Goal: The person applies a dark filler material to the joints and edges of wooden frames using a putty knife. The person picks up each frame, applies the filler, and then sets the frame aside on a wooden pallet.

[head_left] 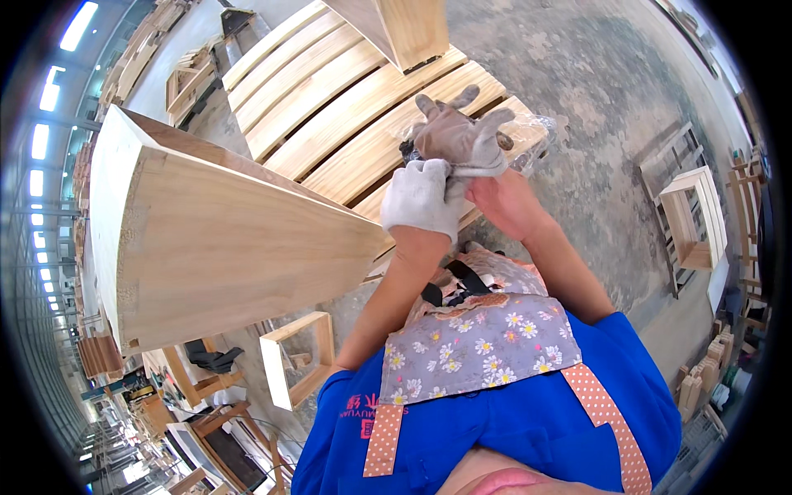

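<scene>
A grey glove sits on the front of the person's right hand, above the near right part of a wooden slatted top. Its long way runs from the cuff, by the right wrist, up and a little to the left, away from the person's body. The glove's fingers point up and spread out wide, and its brown, dirty side faces up.

The left hand wears a pale glove and reaches up with its knuckles on top. Its fingers are curled tight and pinch the grey glove near the cuff.

The right hand leans up and left, and its bare heel shows below the cuff. It looks loose and flat, with nothing in its grasp. How far its fingers go inside, I cannot tell. Both arms are bent, and the hands touch in front of the flowery apron.
</scene>
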A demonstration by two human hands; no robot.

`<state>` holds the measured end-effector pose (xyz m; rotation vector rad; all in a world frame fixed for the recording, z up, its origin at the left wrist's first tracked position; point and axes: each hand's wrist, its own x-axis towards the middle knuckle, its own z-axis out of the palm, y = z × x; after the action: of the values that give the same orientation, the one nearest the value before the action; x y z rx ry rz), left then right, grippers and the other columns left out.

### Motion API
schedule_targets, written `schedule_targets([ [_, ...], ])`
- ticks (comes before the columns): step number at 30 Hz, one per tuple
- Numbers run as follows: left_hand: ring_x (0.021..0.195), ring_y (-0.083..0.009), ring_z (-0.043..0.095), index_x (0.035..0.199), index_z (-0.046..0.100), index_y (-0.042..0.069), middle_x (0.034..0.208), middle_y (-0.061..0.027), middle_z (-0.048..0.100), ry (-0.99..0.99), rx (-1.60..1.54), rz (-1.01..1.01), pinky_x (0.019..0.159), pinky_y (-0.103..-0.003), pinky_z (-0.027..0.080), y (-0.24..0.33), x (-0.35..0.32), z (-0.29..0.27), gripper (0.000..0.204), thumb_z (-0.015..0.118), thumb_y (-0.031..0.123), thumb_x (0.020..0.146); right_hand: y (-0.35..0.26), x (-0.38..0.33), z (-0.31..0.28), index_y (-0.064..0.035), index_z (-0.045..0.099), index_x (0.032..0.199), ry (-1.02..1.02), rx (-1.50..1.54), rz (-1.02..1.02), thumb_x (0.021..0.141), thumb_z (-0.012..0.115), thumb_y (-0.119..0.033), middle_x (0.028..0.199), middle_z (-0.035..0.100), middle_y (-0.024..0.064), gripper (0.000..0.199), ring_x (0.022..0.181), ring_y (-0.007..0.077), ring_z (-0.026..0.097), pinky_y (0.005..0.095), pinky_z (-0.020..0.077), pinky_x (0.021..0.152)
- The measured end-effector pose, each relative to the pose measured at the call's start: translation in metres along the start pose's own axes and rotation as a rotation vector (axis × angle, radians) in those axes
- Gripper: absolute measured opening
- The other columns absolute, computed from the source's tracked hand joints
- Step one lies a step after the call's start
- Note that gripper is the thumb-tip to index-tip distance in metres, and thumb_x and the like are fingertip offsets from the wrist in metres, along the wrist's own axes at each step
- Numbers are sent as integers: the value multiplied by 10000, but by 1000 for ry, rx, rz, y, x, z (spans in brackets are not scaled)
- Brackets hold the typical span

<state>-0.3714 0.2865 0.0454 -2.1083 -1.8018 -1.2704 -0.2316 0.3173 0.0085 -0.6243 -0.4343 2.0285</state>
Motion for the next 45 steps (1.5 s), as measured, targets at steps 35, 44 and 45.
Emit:
schedule_targets([
  [35,989,-311,542,1076,485,2,1123,-182,526,177,-266,9,778,-370,474,29,30,-7,523,771,119,654,-47,-11,107,-83,329,1430,-286,-393,-191,942,493,-326,1310,440,43,569,1162,151,433,272,332,1002],
  [44,822,-368,618,855,653,66,863,-169,655,-490,109,-251,707,-454,489,10,22,9,249,645,302,779,-48,-7,126,-36,305,1415,43,-414,-484,815,669,-332,1387,364,140,762,1250,232,386,348,355,1011],
  [45,776,-370,622,814,667,83,804,-152,657,-525,108,-215,690,-455,491,23,11,6,254,604,328,801,-46,4,108,-39,298,1423,-75,-398,-542,850,607,-380,1392,374,145,734,1269,230,380,363,360,1011],
])
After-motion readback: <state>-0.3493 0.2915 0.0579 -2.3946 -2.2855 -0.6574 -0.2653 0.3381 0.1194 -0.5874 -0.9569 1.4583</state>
